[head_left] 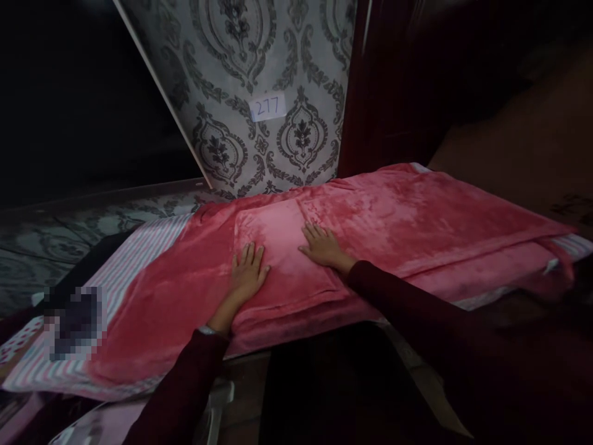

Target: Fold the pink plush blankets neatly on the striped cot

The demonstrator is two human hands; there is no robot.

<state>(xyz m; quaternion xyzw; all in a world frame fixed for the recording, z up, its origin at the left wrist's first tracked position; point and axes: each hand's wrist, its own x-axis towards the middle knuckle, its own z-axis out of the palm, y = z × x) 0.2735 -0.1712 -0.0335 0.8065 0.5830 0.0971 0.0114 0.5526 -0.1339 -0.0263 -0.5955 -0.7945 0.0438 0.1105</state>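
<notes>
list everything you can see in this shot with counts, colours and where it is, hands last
plush cloth: 1 at least, red-pink, across the middle, part folded
striped cloth: 1, white with coloured stripes, under the plush cloth
paper label: 1, white, marked 277, on the wall
patterned wall: 1, grey with dark motifs, behind
panel: 1, dark red, right of the label
spotted cloth: 1, pale, far left
pale object: 1, bottom, unclear what
dark edges: too dim to count
sleeves: 2, maroon, lower half
left hand: 1, bare, flat on plush cloth
right hand: 1, bare, flat on plush cloth
</notes>
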